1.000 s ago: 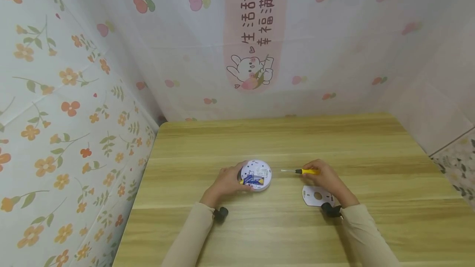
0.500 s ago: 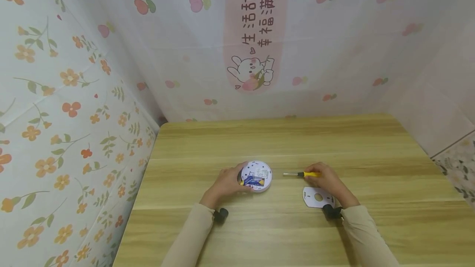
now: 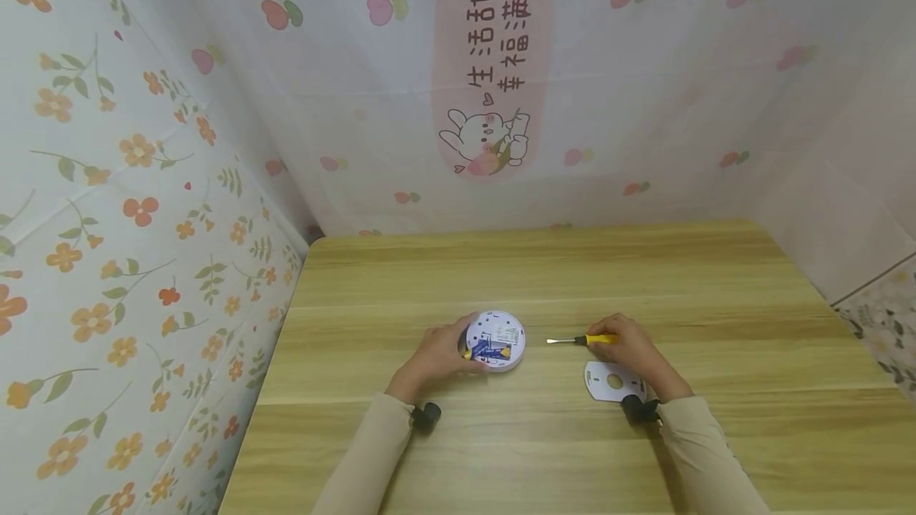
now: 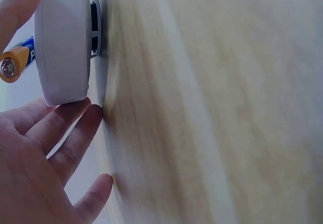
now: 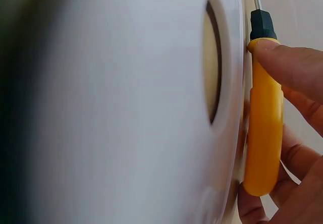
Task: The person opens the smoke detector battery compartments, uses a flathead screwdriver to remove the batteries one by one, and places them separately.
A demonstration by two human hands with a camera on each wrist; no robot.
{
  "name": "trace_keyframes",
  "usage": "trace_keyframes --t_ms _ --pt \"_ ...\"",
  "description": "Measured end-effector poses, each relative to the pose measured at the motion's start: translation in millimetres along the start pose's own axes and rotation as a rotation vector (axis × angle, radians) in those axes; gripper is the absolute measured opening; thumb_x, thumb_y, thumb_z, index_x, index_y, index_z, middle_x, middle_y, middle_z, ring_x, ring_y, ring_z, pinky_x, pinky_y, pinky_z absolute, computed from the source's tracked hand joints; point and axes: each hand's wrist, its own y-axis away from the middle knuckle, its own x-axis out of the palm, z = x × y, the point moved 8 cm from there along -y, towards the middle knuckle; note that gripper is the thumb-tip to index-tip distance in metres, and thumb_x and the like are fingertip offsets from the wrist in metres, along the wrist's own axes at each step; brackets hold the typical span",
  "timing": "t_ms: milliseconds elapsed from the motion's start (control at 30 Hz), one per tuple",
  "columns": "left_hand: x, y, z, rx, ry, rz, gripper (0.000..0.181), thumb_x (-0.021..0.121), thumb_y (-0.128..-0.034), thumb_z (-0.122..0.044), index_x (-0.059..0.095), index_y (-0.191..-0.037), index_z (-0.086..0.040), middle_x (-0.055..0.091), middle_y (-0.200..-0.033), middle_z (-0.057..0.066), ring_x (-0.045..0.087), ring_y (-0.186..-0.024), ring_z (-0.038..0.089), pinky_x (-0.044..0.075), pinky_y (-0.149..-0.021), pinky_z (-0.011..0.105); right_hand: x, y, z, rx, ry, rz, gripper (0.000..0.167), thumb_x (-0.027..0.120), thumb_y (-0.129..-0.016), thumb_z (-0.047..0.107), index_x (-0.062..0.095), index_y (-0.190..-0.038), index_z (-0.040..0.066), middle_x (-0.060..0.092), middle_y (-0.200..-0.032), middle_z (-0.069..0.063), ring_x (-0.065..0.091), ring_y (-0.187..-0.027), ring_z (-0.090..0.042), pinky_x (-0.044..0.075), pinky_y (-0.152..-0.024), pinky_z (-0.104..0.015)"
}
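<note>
My left hand [image 3: 438, 352] grips a round white smoke detector [image 3: 502, 327] by its side, thumb on one edge and fingers on the other. The detector lies on the table with its back, printed with a label, facing up. Blue and yellow batteries [image 3: 490, 350] show in its back; in the left wrist view, one battery [image 4: 16, 62] juts out at a tilt. My right hand [image 3: 633, 346] pinches the yellow handle of a screwdriver [image 3: 598, 338], its metal tip pointing left towards the detector but apart from it. Just below that hand lies a white mounting plate [image 3: 599, 381] with a round hole.
The wood-grain table [image 3: 529, 459] extends around both hands. A printed curtain [image 3: 343, 102] hangs behind its far edge, and a flowered one [image 3: 143, 261] stands along the left. Black wrist cameras [image 3: 426, 416] sit on both wrists, the right one overlapping the plate.
My right hand and the screwdriver have come slightly nearer to me, the tip shifting a little right and down. The left hand and the detector stay in place.
</note>
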Motion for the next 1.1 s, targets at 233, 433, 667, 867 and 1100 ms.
trace_keyframes --t_ms 233,433,667,867,1100 --pt "0.7 1.1 0.5 0.001 0.006 -0.004 0.102 0.082 -0.0686 -0.05 0.032 -0.152 -0.02 0.046 -0.149 0.009 0.046 -0.134 0.03 0.021 -0.115 0.049 -1 1.4 2 0.002 0.0 -0.003 0.015 0.074 -0.081 0.008 0.073 -0.096 0.004 0.067 -0.103 -0.016 0.06 -0.099 -0.034 0.045 -0.087 -0.047" --pt "0.8 0.5 0.1 0.01 0.013 -0.011 0.103 0.083 -0.0679 -0.049 0.031 -0.152 -0.018 0.047 -0.148 0.008 0.047 -0.132 0.029 0.021 -0.114 0.048 -5 2.3 7 -0.016 -0.037 0.001 0.014 0.071 -0.083 0.005 0.072 -0.097 0.002 0.066 -0.107 -0.019 0.059 -0.104 -0.039 0.046 -0.09 -0.056" --pt "0.6 1.4 -1.0 0.007 0.014 -0.015 0.103 0.083 -0.0682 -0.047 0.031 -0.152 -0.018 0.046 -0.149 0.009 0.046 -0.133 0.031 0.02 -0.115 0.05 -10 -1.3 13 -0.017 -0.093 -0.004 0.022 0.068 -0.088 0.009 0.067 -0.107 -0.001 0.06 -0.116 -0.025 0.054 -0.112 -0.046 0.044 -0.094 -0.062" --pt "0.9 1.9 -3.1 0.009 0.015 -0.014 0.103 0.084 -0.0684 -0.046 0.03 -0.152 -0.018 0.046 -0.149 0.01 0.045 -0.132 0.031 0.021 -0.114 0.051 -13 -3.7 20 0.023 -0.116 -0.002 0.025 0.065 -0.091 0.012 0.065 -0.113 -0.001 0.059 -0.121 -0.024 0.051 -0.118 -0.045 0.04 -0.099 -0.064" --pt "2.7 2.9 -3.1 0.016 0.031 -0.024 0.104 0.084 -0.068 -0.045 0.029 -0.152 -0.018 0.045 -0.15 0.01 0.045 -0.133 0.031 0.02 -0.114 0.05 -13 -6.6 45 -0.019 -0.138 -0.029 0.024 0.066 -0.09 0.011 0.067 -0.111 0.0 0.061 -0.116 -0.02 0.054 -0.107 -0.036 0.044 -0.094 -0.053"
